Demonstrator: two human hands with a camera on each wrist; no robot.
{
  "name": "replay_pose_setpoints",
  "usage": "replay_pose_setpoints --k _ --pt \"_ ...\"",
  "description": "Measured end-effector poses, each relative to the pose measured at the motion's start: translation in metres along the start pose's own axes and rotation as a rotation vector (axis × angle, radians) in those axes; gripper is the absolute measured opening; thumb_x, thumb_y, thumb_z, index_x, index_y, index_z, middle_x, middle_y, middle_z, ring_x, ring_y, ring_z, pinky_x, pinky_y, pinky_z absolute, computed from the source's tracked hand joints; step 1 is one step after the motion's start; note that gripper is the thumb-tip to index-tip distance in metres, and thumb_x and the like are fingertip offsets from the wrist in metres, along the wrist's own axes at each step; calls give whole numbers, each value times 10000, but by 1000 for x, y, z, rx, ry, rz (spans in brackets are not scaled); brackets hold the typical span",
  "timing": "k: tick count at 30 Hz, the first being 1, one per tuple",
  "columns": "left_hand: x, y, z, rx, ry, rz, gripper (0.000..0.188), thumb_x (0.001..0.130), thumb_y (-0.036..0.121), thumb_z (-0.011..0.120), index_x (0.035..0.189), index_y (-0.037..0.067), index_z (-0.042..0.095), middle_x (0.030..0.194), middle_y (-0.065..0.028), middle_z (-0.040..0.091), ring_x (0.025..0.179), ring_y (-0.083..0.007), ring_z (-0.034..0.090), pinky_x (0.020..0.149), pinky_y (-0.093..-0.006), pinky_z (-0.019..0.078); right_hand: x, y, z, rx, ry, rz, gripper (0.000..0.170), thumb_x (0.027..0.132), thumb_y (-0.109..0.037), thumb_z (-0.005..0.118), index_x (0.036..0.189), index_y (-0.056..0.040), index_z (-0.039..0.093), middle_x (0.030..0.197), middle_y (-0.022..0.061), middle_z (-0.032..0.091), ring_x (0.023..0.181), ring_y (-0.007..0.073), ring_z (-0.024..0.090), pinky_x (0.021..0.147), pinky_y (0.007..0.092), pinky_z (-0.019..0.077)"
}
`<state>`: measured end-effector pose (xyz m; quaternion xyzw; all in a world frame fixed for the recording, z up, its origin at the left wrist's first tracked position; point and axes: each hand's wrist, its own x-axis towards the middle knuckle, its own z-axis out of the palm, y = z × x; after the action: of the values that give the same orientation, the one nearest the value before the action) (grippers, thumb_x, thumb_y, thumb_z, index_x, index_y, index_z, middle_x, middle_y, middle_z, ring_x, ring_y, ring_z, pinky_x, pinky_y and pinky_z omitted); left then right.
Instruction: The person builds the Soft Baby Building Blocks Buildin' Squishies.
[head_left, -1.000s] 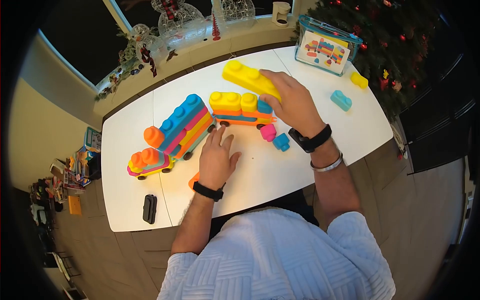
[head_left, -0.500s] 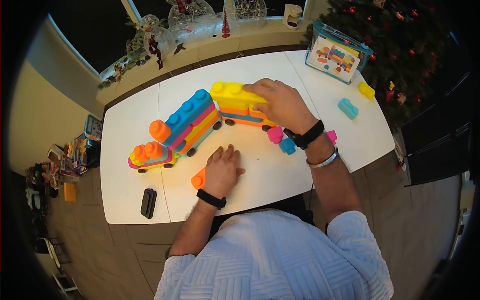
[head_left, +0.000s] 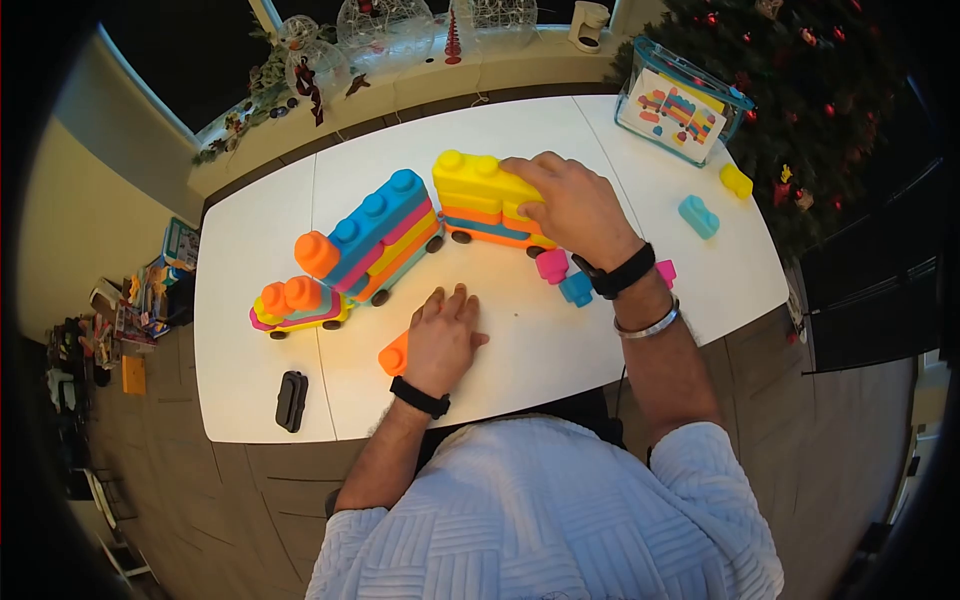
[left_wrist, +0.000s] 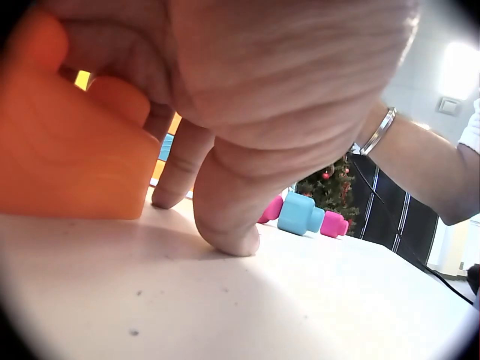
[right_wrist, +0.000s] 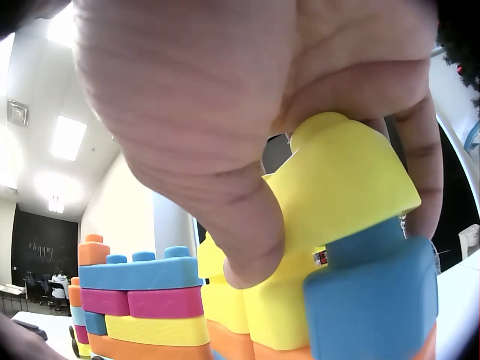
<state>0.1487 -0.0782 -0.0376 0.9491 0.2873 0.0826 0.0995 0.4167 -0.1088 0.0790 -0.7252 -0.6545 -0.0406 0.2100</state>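
My right hand (head_left: 585, 210) grips one end of a long yellow toy block (head_left: 463, 177) over the rear car of a block train. In the right wrist view, the thumb lies on the near side of this yellow block (right_wrist: 349, 176). Its end sits tilted above a blue block (right_wrist: 371, 300), whose stud shows beneath. Smaller yellow blocks (right_wrist: 277, 311) lie under it. My left hand (head_left: 445, 345) rests with fingertips on the white table, its fingers loosely bent. An orange block (left_wrist: 75, 157) stands beside the palm, partly covered by the hand.
The middle car (head_left: 375, 235) and small front car (head_left: 300, 302) stand left of the rear car. Pink (head_left: 551, 266) and blue (head_left: 576, 289) blocks lie near my right wrist. A black case (head_left: 291, 401) lies front left; a clear bag (head_left: 680, 100) stands back right.
My right hand has brought the long yellow block down onto the rear car. The left hand has drawn back from the train toward the orange block.
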Motion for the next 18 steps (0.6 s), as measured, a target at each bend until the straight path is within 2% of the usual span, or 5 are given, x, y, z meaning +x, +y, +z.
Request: replay_pose_setpoints --k 4,7,13,16,18 --pt "0 1 -4 -10 -5 0 618 867 303 870 1407 70 682 1543 -148 626 1379 -425 595 1094 -528 532 0 7 10 -14 -10 5 659 868 -250 855 1478 -286 607 1160 73 682 1014 328 721 819 469 620" --pt "0 1 -5 -18 2 18 623 863 299 875 1408 65 683 1529 -155 640 1363 -436 608 1090 -526 533 -6 8 20 -52 68 -23 694 847 -297 878 1483 -296 601 1124 73 655 958 313 707 783 455 617" --pt "0 -2 -2 -10 39 55 594 865 308 874 1376 54 707 1504 -164 661 1343 -442 622 1070 -514 543 -9 -5 21 -323 89 1 820 778 -418 925 1516 -337 577 1103 52 617 963 278 664 757 433 596" --pt "-1 -5 1 15 46 71 597 867 308 873 1377 48 705 1502 -164 662 1331 -440 629 1063 -511 548 -11 -6 14 -285 -18 23 890 795 -448 906 1591 -324 529 1200 108 621 1076 327 649 848 437 599" --pt "-1 -7 4 14 30 62 597 879 335 861 1386 61 703 1530 -139 635 1374 -420 600 1054 -529 545 -14 11 19 24 157 -131 855 832 -439 909 1569 -242 522 1358 147 615 1163 391 649 1006 496 561"
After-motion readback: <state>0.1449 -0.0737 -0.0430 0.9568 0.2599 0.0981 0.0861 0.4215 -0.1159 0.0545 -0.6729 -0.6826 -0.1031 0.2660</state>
